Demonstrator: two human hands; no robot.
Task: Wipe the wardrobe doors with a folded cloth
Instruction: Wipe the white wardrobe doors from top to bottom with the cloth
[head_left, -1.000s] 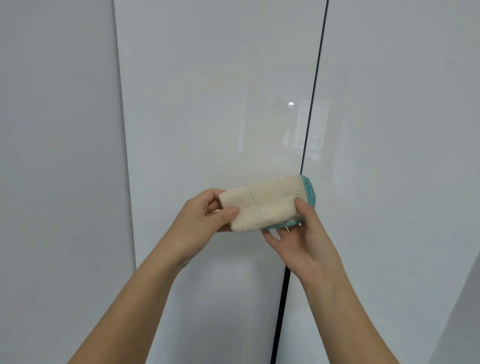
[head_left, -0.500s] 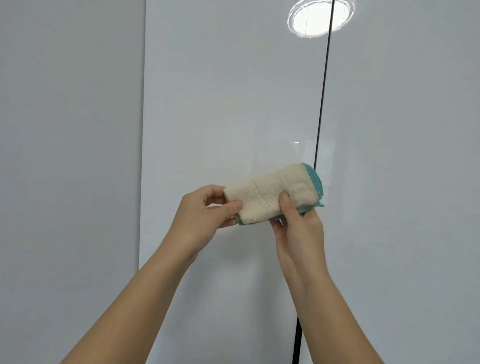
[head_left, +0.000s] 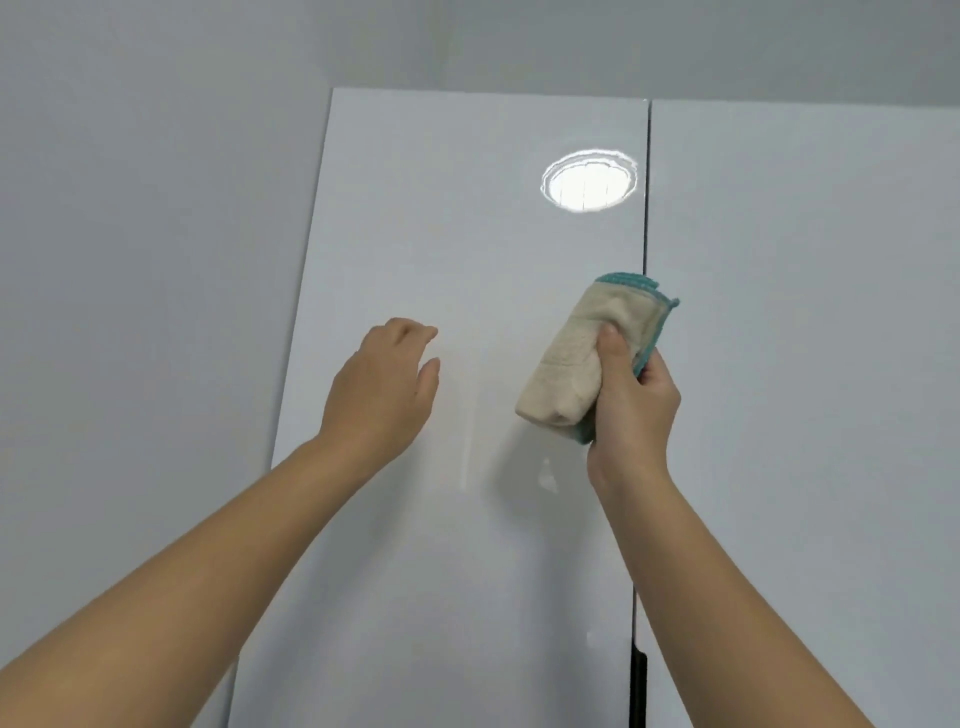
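Observation:
Two glossy white wardrobe doors fill the view: the left door (head_left: 441, 234) and the right door (head_left: 805, 312), split by a dark vertical gap. My right hand (head_left: 631, 405) grips a folded cream cloth with a teal edge (head_left: 576, 358), held upright in front of the left door beside the gap. My left hand (head_left: 384, 384) is raised before the left door with fingers loosely curled and holds nothing; whether it touches the door I cannot tell.
A grey wall (head_left: 145, 260) runs along the left side of the wardrobe and above its top edge. A round ceiling light reflection (head_left: 589, 182) shines near the top of the left door.
My left hand let go of the cloth and moved left. My right hand now holds the cloth alone and turned it upright. The view tilted up to the doors' top edge.

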